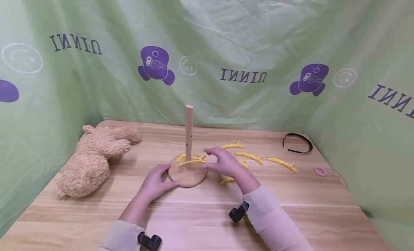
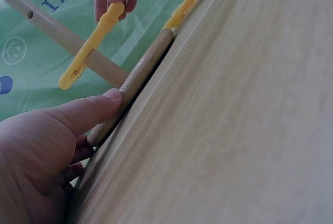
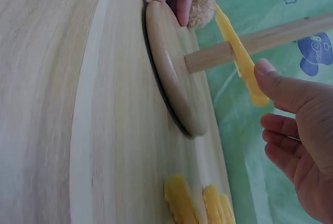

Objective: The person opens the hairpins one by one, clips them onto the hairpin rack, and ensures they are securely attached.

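A round wooden base (image 1: pixel 189 179) with an upright wooden post (image 1: pixel 189 132) stands on the table; small dark holes show in the post. My left hand (image 1: pixel 156 183) grips the left edge of the base, its thumb on the rim in the left wrist view. With thumb and fingertips, my right hand (image 1: pixel 225 163) pinches one end of a yellow plastic branch (image 3: pixel 242 63). The branch lies crosswise to the post, overlapping its lower part in both wrist views. More yellow shows just behind the post in the head view.
Several more yellow branches (image 1: pixel 249 156) lie to the right of the base. A plush toy (image 1: pixel 93 154) rests at the left. Toward the right edge are a black headband (image 1: pixel 304 139) and a pink ring (image 1: pixel 320 171). A green printed curtain (image 1: pixel 207 35) surrounds the table.
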Demonstrator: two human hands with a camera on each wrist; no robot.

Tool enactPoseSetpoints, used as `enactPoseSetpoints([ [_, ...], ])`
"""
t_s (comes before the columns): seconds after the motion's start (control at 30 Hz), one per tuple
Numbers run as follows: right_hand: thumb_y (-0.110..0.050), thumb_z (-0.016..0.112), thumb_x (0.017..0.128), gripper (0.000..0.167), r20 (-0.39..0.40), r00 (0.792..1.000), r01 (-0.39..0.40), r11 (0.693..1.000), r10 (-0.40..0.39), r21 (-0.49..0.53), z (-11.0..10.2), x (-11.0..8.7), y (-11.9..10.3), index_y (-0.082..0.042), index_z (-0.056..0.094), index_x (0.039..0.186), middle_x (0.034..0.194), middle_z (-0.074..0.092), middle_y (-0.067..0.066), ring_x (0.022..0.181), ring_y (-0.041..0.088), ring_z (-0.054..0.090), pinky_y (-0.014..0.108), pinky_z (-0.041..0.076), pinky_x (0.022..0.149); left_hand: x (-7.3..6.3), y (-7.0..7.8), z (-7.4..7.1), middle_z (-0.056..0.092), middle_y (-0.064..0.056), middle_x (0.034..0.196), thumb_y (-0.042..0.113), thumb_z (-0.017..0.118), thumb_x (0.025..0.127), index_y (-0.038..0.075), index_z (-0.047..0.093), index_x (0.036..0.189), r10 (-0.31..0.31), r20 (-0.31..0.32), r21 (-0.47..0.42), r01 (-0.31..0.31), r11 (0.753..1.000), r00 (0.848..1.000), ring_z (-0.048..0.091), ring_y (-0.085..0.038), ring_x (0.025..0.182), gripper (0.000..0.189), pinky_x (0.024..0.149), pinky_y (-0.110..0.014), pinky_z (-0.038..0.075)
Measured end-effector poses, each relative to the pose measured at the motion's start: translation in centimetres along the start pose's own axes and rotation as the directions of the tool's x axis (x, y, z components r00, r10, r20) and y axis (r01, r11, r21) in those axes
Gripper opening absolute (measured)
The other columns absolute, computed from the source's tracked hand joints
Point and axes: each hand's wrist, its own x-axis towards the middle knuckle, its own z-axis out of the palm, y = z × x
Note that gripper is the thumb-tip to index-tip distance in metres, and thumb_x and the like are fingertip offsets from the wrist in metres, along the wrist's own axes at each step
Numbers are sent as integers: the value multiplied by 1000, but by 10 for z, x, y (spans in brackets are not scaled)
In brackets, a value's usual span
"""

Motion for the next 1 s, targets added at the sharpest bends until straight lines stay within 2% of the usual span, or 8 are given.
enactPoseSetpoints([
  [0.13,-31,74,87,58,-34,999,-33,999,34,20,-10,-12,12,-10,56,138,135,60,14,129,32,54,50,43,110,-2,0,-2,45,-28,146,37,81,78,-4,46,142,-3,-5,1,3,1000,1000,34,-46,141,84,117,-59,27],
  [0.3,-32,73,88,58,-85,994,-61,998,62,13,-26,-28,43,-9,56,138,140,57,14,130,35,52,53,41,110,-2,-1,-4,46,-28,146,37,81,79,-4,46,141,-5,-5,10,5,1000,1000,34,-46,141,83,118,-59,27],
  [0.4,-33,72,89,59,-112,987,-113,994,114,10,-37,-38,62,-9,54,139,144,53,16,133,39,49,56,38,112,-1,-1,-4,47,-28,145,36,81,79,-5,46,141,3,-7,12,-3,1000,1000,35,-47,140,82,117,-60,27],
  [0.6,-34,69,91,61,-162,960,-229,973,227,10,-57,-61,102,-6,50,142,147,47,23,136,45,42,61,33,113,-1,-1,-3,46,-28,145,36,80,79,-5,47,141,4,-10,9,-4,1000,1000,34,-47,140,82,117,-60,28],
  [0.8,-31,66,93,63,-193,919,-342,938,344,46,-77,-88,137,-3,44,145,149,39,29,137,51,34,67,28,112,-1,1,-3,46,-28,146,36,81,79,-5,46,141,1,1,10,-1,1000,1000,33,-47,141,83,117,-60,27],
  [1.0,-27,66,93,64,-205,891,-402,914,404,54,-93,-110,166,2,40,145,150,31,35,138,55,26,69,21,113,0,1,0,45,-28,146,37,80,79,-4,46,142,3,12,13,-3,1000,1000,32,-47,142,83,118,-60,26],
])
